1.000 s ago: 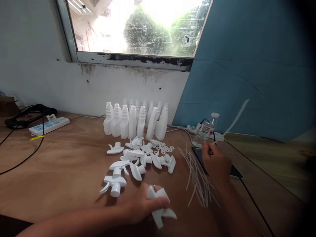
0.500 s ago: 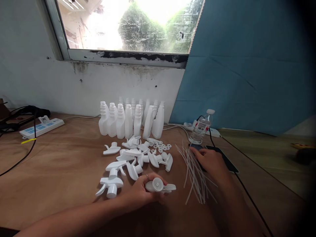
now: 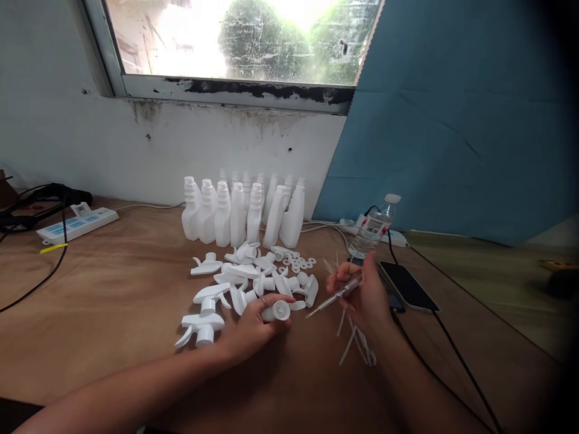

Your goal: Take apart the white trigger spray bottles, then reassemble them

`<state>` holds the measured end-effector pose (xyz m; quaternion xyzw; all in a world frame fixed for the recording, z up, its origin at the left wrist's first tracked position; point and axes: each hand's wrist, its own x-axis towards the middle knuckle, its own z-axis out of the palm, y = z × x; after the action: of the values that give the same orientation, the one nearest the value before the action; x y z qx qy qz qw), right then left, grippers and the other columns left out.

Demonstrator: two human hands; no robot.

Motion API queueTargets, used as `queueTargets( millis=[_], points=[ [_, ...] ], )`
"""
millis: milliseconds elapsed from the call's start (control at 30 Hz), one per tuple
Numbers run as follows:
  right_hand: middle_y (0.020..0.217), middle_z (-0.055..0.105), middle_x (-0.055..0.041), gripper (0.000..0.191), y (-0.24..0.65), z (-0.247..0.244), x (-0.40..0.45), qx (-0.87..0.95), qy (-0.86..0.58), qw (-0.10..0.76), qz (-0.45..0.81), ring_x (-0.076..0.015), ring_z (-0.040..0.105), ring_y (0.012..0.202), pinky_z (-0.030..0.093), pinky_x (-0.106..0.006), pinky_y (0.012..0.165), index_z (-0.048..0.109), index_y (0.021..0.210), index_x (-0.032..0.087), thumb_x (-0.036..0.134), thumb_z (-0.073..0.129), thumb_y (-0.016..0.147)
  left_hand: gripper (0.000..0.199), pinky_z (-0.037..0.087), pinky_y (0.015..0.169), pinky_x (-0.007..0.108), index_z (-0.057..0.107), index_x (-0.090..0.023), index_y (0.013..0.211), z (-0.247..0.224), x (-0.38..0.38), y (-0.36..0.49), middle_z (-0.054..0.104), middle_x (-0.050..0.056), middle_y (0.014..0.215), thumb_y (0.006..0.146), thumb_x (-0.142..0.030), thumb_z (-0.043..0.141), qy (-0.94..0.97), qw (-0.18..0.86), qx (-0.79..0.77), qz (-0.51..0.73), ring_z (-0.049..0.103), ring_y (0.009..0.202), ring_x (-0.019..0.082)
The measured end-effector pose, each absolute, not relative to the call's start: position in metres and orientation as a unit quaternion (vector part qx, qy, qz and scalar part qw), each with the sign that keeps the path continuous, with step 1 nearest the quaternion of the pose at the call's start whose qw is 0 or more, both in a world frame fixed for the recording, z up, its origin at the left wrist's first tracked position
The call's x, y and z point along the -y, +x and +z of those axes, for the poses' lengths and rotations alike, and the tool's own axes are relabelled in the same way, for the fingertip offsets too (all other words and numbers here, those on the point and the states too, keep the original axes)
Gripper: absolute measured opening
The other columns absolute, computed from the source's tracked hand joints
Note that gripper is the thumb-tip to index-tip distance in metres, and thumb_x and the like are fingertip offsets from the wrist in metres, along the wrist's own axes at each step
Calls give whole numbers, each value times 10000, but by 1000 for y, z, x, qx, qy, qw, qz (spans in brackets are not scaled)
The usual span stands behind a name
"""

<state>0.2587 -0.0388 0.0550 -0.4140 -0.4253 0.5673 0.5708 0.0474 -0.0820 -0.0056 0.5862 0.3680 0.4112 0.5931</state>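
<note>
My left hand [image 3: 256,328] is closed around a white spray trigger head [image 3: 280,310], its round collar opening turned up toward me. My right hand [image 3: 368,301] grips a slim screwdriver [image 3: 337,295] with a clear handle; the thin shaft points down and left toward the trigger head, with a gap between them. Beneath the right hand lie thin white plastic tubes [image 3: 357,346], partly covered by it. Several more white trigger heads [image 3: 235,274] lie in a loose pile beyond the left hand. Small white rings [image 3: 298,263] are scattered at the pile's right edge.
White spray bottles [image 3: 221,217] without tops stand in rows by the wall. A clear water bottle [image 3: 377,226], a black phone [image 3: 409,286] and cables are at the right. A power strip [image 3: 76,224] lies at the far left.
My right hand has picked up the screwdriver from near the tubes and moved it down and left. My left hand has turned the trigger head and shifted slightly left and away from me.
</note>
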Motion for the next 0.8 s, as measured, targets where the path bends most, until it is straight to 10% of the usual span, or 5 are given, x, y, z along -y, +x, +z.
queueTargets(
  millis=[200,467,800],
  points=[
    [517,631,-71,684,243,41,52,486,-387,619,481,-96,427,277,227,-188,263,451,503,184,796,346,790,357,406,776,268,672,-195,1108,-7,81,49,638,35,967,771,-308,702,590,583,-380,410,546,874,177],
    [595,632,-15,201,224,34,78,801,-206,557,73,-126,618,519,439,-229,496,567,683,178,95,501,854,301,436,824,277,665,-175,1073,-8,82,54,663,50,1011,778,-238,675,575,587,-373,431,577,978,210],
    [665,589,-39,220,232,2,56,913,-146,372,-83,-154,563,520,417,-247,462,502,936,165,64,404,769,256,456,859,303,651,-141,969,-16,76,50,656,51,921,751,-255,722,562,587,-361,457,601,951,219]
  ],
)
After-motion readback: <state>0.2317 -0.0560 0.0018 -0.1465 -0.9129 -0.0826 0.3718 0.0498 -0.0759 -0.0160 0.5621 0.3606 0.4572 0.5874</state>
